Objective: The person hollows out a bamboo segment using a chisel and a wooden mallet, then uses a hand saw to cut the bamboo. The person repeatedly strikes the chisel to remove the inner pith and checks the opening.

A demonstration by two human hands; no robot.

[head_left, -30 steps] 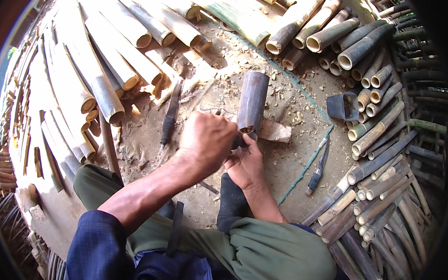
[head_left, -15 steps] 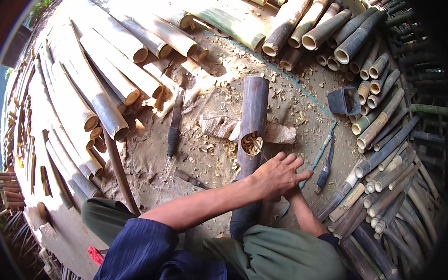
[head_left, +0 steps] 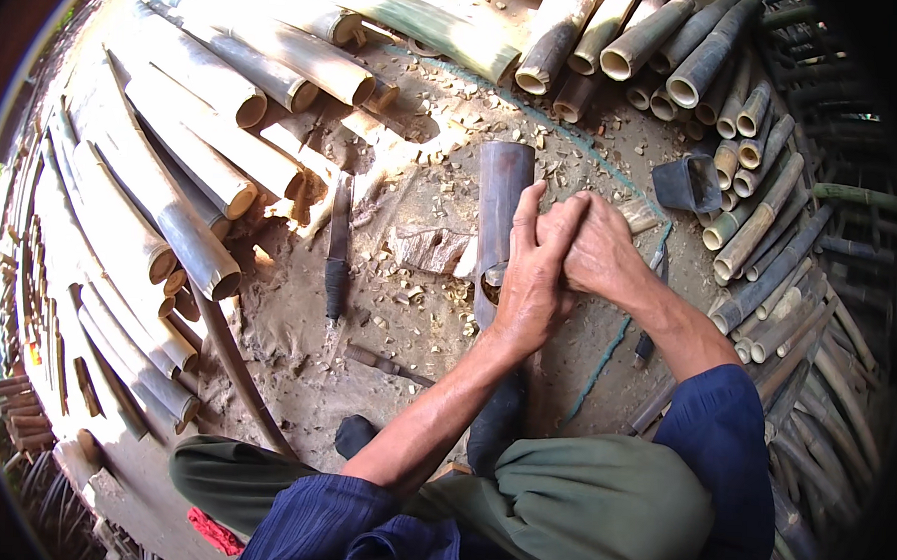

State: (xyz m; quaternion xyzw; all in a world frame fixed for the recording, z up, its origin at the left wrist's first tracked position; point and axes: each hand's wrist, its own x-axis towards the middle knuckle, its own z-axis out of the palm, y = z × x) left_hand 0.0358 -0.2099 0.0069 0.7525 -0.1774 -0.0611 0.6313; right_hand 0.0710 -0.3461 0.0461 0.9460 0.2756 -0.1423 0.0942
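Wood block (head_left: 428,249) lies under the bamboo tube (head_left: 505,182), knife (head_left: 339,243) nearby.

A black tub (head_left: 687,185) stands beside stacked bamboo poles (head_left: 761,228), near a teal cord (head_left: 619,338).

My left hand (head_left: 534,289) presses against my right hand (head_left: 605,252), whose palm is hidden; my left forearm (head_left: 438,415) and right forearm (head_left: 689,326), both bare, angle inward from either side.
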